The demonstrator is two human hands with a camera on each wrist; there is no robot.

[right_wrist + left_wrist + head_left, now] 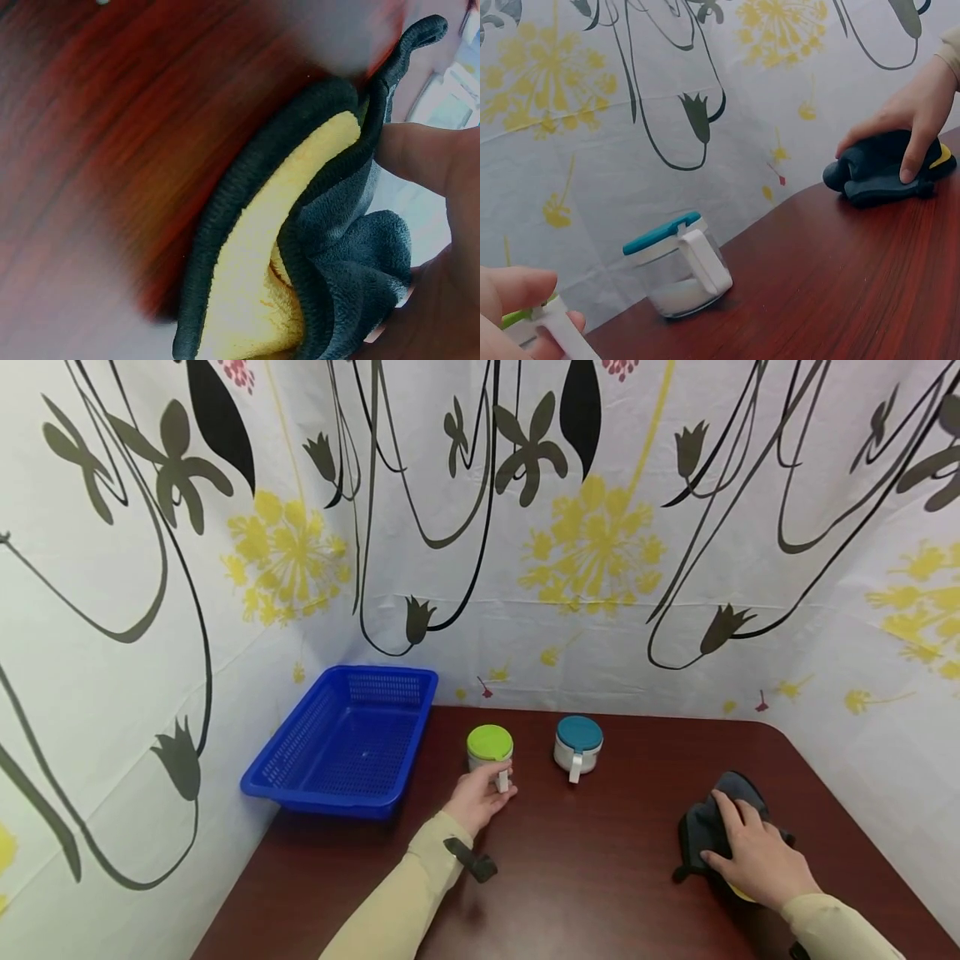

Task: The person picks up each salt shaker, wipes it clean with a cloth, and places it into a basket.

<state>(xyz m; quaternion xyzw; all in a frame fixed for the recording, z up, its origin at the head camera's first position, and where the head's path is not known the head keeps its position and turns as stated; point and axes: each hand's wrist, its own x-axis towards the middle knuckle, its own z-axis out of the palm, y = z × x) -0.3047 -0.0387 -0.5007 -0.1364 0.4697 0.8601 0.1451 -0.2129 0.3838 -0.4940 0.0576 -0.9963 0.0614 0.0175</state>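
On the left of the table, my left hand (477,800) is at a small jar with a lime-green lid (490,742). In the left wrist view its thumb and a finger close around the jar's white handle (564,334). To the right of it stands a second clear jar with a teal lid (579,734) and white contents, its handle facing the front. Over at the right, my right hand (765,858) grips a bunched dark grey cloth (705,828), thumb on one side and fingers over the top. The cloth's yellow underside (259,255) shows in the right wrist view.
A blue perforated plastic basket (401,760) sits at the back left of the dark red-brown table (585,868). A white curtain (480,568) printed with flowers hangs behind and along both sides of the table.
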